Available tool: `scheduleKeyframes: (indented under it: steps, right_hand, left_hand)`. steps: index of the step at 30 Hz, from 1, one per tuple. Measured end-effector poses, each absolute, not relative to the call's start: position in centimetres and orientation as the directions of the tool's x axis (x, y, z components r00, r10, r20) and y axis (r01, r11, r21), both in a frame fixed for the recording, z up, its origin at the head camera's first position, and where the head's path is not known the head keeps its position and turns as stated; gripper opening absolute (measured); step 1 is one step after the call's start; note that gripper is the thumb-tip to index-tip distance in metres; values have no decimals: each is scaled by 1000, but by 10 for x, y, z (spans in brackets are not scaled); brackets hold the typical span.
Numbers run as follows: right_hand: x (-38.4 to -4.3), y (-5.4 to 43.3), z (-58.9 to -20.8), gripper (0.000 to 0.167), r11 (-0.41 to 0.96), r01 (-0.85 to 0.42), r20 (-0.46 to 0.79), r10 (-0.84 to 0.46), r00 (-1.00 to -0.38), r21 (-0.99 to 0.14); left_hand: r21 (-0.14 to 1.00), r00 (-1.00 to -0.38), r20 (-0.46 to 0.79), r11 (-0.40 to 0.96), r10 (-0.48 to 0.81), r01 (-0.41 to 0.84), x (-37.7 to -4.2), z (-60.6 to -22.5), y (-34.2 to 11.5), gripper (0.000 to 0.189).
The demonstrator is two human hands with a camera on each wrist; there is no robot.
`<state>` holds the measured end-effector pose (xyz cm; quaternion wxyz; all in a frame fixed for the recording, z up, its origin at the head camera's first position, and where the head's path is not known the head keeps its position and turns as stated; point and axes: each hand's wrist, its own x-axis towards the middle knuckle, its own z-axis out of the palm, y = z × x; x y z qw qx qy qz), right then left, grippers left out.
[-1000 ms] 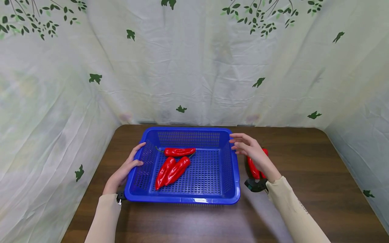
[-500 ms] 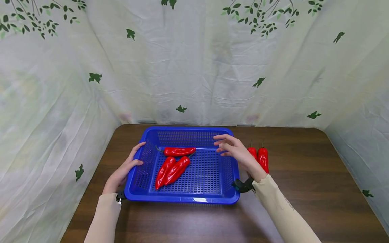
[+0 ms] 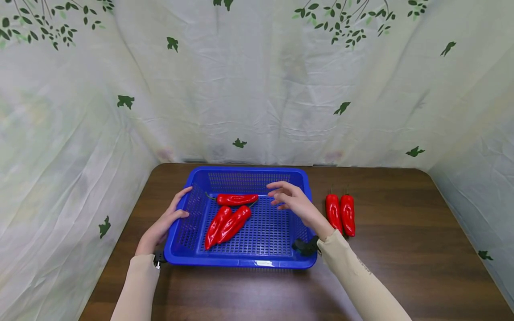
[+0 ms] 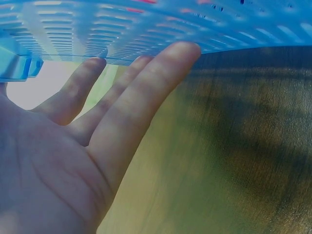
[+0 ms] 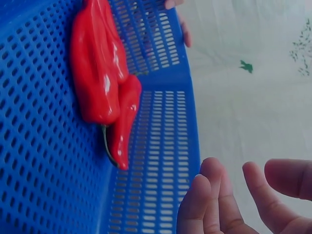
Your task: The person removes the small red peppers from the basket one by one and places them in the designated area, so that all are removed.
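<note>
A blue plastic basket (image 3: 241,262) with slotted walls stands on the table. My left hand (image 3: 162,225) holds its left side, thumb over the rim and the other fingers against the outer wall, as the left wrist view shows. Three red peppers lie inside: one crosswise (image 3: 237,200) at the back and two slanted side by side, the left pepper (image 3: 217,227) and the right pepper (image 3: 237,224). Above the basket's right half hovers my right hand (image 3: 299,203), fingers loosely bent and holding nothing, to the right of the peppers. In the right wrist view its fingertips (image 5: 212,168) are apart from them.
Two more red peppers, a nearer one (image 3: 333,213) and an outer one (image 3: 347,215), lie side by side on the brown wooden table (image 3: 409,232), right of the basket. A pale curtain (image 3: 265,89) with leaf prints hangs behind and at both sides.
My right hand has moved left, from the basket's right rim to above its inside, uncovering the two peppers on the table. The left hand and the basket have stayed put.
</note>
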<state>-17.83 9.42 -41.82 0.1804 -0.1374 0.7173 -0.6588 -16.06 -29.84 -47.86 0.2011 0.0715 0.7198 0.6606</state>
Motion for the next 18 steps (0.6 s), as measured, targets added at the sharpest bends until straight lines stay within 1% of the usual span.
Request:
scheduleKeyframes:
  steps: [18]
  right_hand:
    - [-177, 64, -431, 35, 115, 69, -111, -422, -900, -991]
  left_hand:
    - [981, -913, -185, 122, 363, -150, -163, -482, -299, 69]
